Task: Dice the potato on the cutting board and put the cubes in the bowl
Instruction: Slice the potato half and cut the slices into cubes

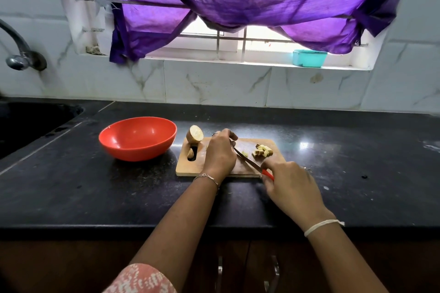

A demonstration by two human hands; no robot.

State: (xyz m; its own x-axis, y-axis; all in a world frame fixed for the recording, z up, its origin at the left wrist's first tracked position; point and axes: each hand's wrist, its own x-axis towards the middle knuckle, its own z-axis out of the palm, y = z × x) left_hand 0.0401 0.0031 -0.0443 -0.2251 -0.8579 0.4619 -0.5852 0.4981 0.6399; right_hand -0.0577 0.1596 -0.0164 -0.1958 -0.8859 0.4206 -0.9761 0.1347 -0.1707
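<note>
A wooden cutting board (pixel 190 167) lies on the black counter. A half potato (pixel 195 134) stands at its far left corner, and a small piece (pixel 190 153) lies by the handle hole. Several potato cubes (pixel 263 150) are heaped at the board's far right. My left hand (pixel 220 152) is curled over the middle of the board, hiding whatever it holds down. My right hand (pixel 289 182) grips the red handle of a knife (pixel 247 160) whose blade slants toward my left fingers. The red bowl (pixel 138 138) stands empty left of the board.
A dark sink (pixel 28 123) with a tap (pixel 21 54) is at the far left. A teal box (pixel 309 58) sits on the window sill under a purple curtain. Cabinet handles (pixel 220 271) show below the counter's front edge.
</note>
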